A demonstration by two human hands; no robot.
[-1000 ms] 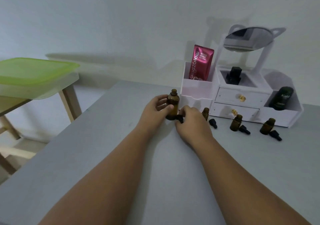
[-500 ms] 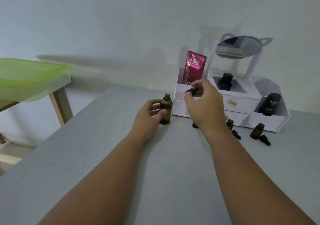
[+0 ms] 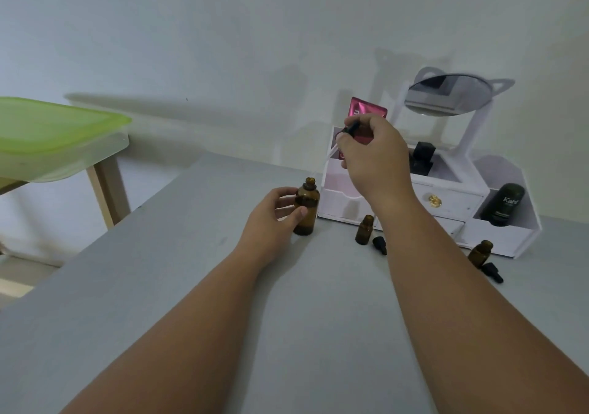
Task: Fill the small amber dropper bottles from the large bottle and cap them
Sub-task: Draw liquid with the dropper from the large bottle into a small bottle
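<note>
2 bare hands at work over a flat grey tabletop (image 3: 191,302).

Left hand (image 3: 272,216) — fingers and thumb curled round the large amber glass bottle (image 3: 306,212). The bottle stands upright and uncapped on the tabletop, just in front of the left end of the organiser.

Right hand (image 3: 377,161) — raised above and to the right of that bottle, thumb and fingertips pinching a black dropper cap (image 3: 351,129). Its clear glass pipette (image 3: 326,160) slants down and left, tip close over the open mouth; whether it enters the neck cannot be told.

2 small bottles in view, both upright and uncapped:
- first small amber bottle (image 3: 365,230), just left of the right forearm, with the first loose black cap (image 3: 380,244) lying beside its base;
- second small amber bottle (image 3: 480,253), right of the forearm near the organiser's front right corner, with the second loose black cap (image 3: 492,272) lying just beside it.

1 white plastic desk organiser (image 3: 452,204) against the wall, with drawers and a gold knob (image 3: 434,201). It carries:
- an oval mirror with cat ears (image 3: 447,94) on top, tilted;
- a pink foil sachet (image 3: 368,110) in the left compartment, partly behind the right hand;
- a black angular bottle (image 3: 422,158) in the centre compartment;
- a dark tube marked "Kahf" (image 3: 503,204) leaning in the right compartment.

1 translucent box with lime-green lid (image 3: 47,126) at far left, on a wooden-legged stand (image 3: 108,190), well apart from the bottles.
</note>
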